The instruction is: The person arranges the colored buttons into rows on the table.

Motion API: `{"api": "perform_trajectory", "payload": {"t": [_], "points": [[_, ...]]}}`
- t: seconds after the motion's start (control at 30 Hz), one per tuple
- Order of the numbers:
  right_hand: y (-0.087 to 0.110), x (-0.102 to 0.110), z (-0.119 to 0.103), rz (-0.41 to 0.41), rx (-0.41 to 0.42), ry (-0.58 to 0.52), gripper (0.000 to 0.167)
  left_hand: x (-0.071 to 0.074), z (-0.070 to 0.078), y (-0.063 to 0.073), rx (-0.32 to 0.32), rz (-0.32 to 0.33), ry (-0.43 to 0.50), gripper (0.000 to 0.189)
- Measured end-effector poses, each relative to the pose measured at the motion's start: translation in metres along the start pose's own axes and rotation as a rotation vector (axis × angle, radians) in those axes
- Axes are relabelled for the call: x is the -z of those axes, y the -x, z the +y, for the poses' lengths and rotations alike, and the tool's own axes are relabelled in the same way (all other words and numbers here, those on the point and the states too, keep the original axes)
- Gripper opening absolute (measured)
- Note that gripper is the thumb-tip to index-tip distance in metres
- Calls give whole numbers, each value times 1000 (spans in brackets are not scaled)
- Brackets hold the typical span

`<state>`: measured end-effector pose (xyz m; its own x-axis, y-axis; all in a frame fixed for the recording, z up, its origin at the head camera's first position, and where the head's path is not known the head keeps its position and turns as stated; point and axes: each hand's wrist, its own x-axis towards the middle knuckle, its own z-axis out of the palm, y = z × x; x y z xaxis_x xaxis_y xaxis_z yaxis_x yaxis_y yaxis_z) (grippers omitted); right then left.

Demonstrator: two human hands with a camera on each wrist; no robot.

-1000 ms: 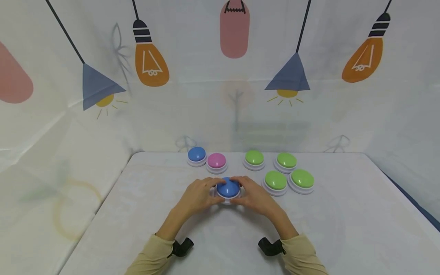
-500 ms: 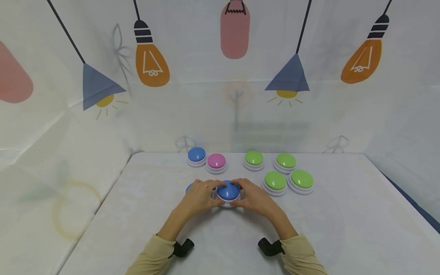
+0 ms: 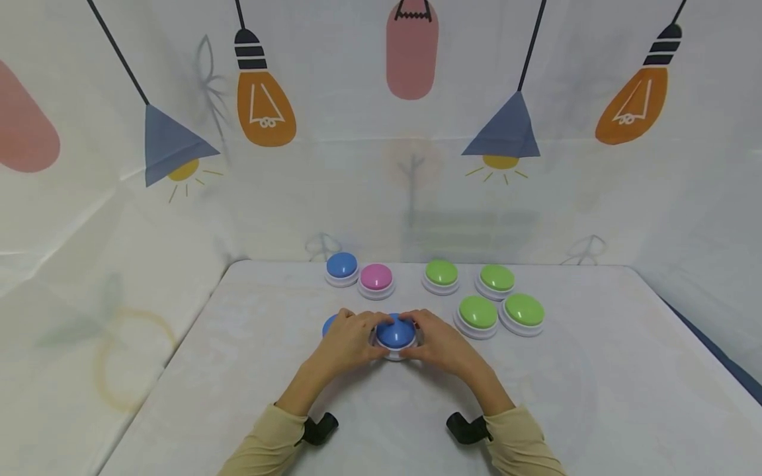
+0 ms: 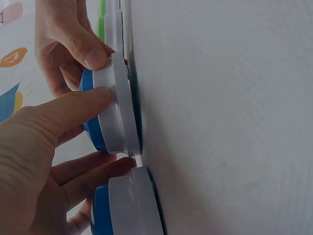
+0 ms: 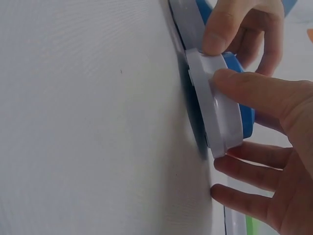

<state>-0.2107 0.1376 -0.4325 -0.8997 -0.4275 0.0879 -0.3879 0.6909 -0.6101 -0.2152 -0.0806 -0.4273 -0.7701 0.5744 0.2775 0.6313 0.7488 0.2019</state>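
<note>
Between my two hands is a round push button (image 3: 395, 332) with a blue dome and a white base, close over the white table. My left hand (image 3: 347, 340) grips its left side, thumb on the near side of the base. From the right, my right hand (image 3: 442, 340) pinches it the same way, index finger over the dome's edge. In the right wrist view, a dark shadow lies under the button's base (image 5: 215, 105). A second blue button (image 3: 328, 324) is mostly hidden behind my left hand; its white base (image 4: 134, 203) shows beside the left fingers in the left wrist view.
At the back of the table (image 3: 238, 370) stand a blue button (image 3: 342, 266) and a pink button (image 3: 376, 277). Several green buttons (image 3: 478, 313) are grouped right of my right hand. A printed cloth (image 3: 333, 185) hangs behind the table.
Both hands have drawn the blue button slightly toward me. The dome of another blue button has come into view behind my left hand. The other buttons have stayed in place.
</note>
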Motion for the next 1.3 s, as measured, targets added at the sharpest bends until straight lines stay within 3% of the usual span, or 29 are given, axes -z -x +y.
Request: {"api": "perform_trajectory", "payload": {"t": [0.23, 0.6, 1.03, 1.3], "points": [[0, -3, -1, 9, 14, 36, 64, -2, 0, -1, -2, -23, -54, 56], [1, -6, -2, 4, -13, 47, 64, -3, 0, 0, -25, -6, -81, 55], [2, -6, -4, -26, -28, 26, 67, -4, -2, 1, -10, -41, -44, 60], [4, 0, -2, 1, -1, 15, 70, 0, 4, -4, -3, -7, 1, 63]]}}
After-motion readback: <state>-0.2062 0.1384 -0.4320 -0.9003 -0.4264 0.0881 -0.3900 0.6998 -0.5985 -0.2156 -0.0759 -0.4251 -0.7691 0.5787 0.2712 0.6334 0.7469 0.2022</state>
